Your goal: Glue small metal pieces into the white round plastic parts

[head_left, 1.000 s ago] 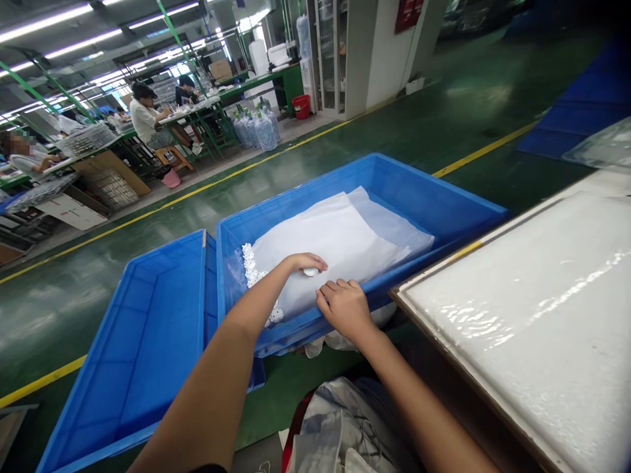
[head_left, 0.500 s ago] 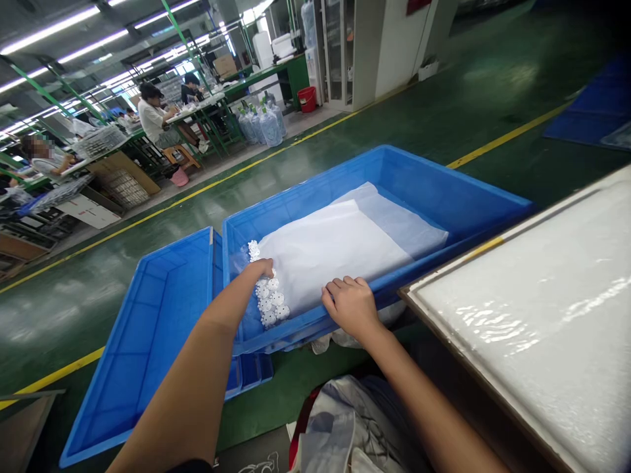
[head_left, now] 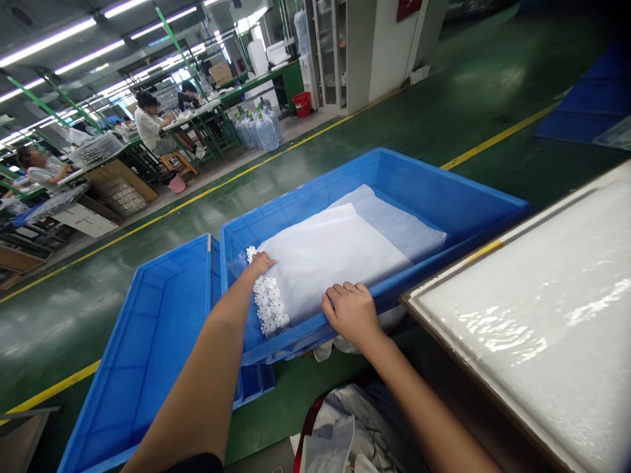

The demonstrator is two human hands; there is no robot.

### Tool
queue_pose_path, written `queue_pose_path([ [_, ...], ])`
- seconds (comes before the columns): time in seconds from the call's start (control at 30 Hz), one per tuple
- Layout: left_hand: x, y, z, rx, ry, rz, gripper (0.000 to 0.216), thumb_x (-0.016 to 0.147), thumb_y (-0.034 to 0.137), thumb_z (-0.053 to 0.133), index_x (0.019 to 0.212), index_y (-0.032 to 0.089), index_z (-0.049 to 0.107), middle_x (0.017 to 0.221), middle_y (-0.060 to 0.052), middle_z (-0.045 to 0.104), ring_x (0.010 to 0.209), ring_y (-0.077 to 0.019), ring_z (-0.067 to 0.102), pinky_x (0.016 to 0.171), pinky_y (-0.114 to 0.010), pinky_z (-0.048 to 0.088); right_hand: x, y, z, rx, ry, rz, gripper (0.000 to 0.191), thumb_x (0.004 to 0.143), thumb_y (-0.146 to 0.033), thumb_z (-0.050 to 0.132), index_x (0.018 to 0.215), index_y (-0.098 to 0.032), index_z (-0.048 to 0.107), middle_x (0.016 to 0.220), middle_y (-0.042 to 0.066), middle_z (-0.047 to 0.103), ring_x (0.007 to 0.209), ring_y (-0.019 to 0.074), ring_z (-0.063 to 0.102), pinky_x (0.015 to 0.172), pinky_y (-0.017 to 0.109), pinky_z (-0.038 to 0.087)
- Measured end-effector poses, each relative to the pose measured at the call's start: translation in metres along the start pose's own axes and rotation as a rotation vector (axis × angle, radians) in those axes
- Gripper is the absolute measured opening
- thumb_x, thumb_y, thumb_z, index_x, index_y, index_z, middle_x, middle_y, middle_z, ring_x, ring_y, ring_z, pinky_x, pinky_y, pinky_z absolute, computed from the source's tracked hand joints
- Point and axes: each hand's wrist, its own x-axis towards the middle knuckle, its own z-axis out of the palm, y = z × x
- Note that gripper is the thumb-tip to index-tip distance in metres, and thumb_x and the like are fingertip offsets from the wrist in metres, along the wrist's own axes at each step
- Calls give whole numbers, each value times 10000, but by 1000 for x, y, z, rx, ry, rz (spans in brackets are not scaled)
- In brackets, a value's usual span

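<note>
A blue bin (head_left: 458, 197) holds a white sheet (head_left: 335, 253) laid over a layer of small white round parts (head_left: 270, 305), which show only at the sheet's left edge. My left hand (head_left: 259, 262) rests on that left edge of the sheet, fingers curled down among the parts; whether it grips anything is hidden. My right hand (head_left: 351, 309) lies on the bin's near rim with its fingers on the sheet's near edge.
A second blue bin (head_left: 148, 341) with nothing in it stands to the left. A table with a glossy white top (head_left: 547, 309) is at the right. Grey cloth (head_left: 345, 427) lies below. People sit at benches (head_left: 148, 121) across the yellow-lined green floor.
My left hand slid from the middle of the sheet's near edge to its left edge by the round parts. My right hand stayed on the near rim.
</note>
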Motion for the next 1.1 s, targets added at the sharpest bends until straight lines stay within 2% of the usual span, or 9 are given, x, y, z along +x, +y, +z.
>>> queue_pose_path([
  [0.13, -7, -6, 20, -15, 46, 73, 364, 980, 362, 655, 1289, 173, 616, 1322, -111, 630, 1136, -262, 652, 947, -486, 572, 1, -1, 1, 2, 12, 14, 232, 965, -286, 616, 772, -158, 631, 741, -1, 639, 776, 168, 616, 803, 343, 477],
  [0.23, -6, -13, 24, -15, 28, 108, 355, 980, 355, 654, 1285, 177, 619, 1317, -110, 633, 1126, -257, 655, 941, -478, 576, 1, -2, 1, 4, 2, 23, 235, 971, -294, 609, 781, -158, 633, 755, 3, 642, 789, 169, 617, 810, 343, 475],
  [0.47, 2, -11, 7, 55, -74, 131, 370, 979, 372, 655, 1287, 171, 619, 1311, -106, 637, 1125, -266, 657, 944, -484, 573, 2, -2, -2, 19, -53, 45, 237, 977, -303, 615, 796, -152, 634, 772, 5, 643, 815, 170, 631, 837, 362, 498],
  [0.7, -34, 21, -5, 117, -66, 145, 404, 971, 362, 666, 1324, 178, 600, 1368, -119, 608, 1185, -284, 633, 984, -520, 552, 2, -4, -3, 49, -95, 60, 231, 983, -326, 629, 845, -142, 653, 824, 15, 665, 874, 175, 660, 885, 394, 532],
  [0.8, -48, 54, -26, 81, 28, 222, 382, 972, 359, 667, 1301, 173, 613, 1340, -115, 624, 1161, -275, 644, 969, -508, 561, 2, -5, -3, 59, -109, 67, 235, 985, -340, 630, 860, -143, 656, 848, 20, 672, 888, 176, 663, 899, 403, 536],
  [0.87, -58, 89, -51, 30, 124, 332, 365, 976, 357, 660, 1291, 176, 619, 1339, -113, 625, 1164, -271, 642, 977, -504, 556, 2, -6, -4, 64, -121, 70, 234, 986, -347, 629, 877, -143, 661, 870, 24, 680, 896, 177, 666, 909, 410, 537],
  [0.97, -88, 161, -97, -80, 266, 577, 335, 990, 359, 634, 1270, 176, 626, 1318, -111, 637, 1167, -266, 639, 992, -500, 542, 0, -9, -5, 70, -138, 72, 234, 988, -360, 625, 910, -144, 669, 904, 28, 689, 916, 181, 669, 923, 420, 536],
  [1.03, -124, 216, -127, -158, 315, 790, 307, 1009, 337, 582, 1260, 165, 626, 1269, -109, 666, 1148, -257, 650, 1000, -484, 529, 0, -12, -5, 74, -145, 72, 244, 985, -374, 622, 919, -144, 671, 917, 31, 693, 919, 183, 668, 920, 419, 534],
  [1.1, -171, 270, -149, -215, 300, 1038, 317, 1019, 346, 500, 1268, 210, 642, 1284, -79, 683, 1131, -243, 662, 996, -406, 527, 0, -13, -4, 82, -147, 68, 257, 974, -391, 627, 908, -147, 671, 909, 30, 695, 899, 180, 666, 908, 413, 535],
])
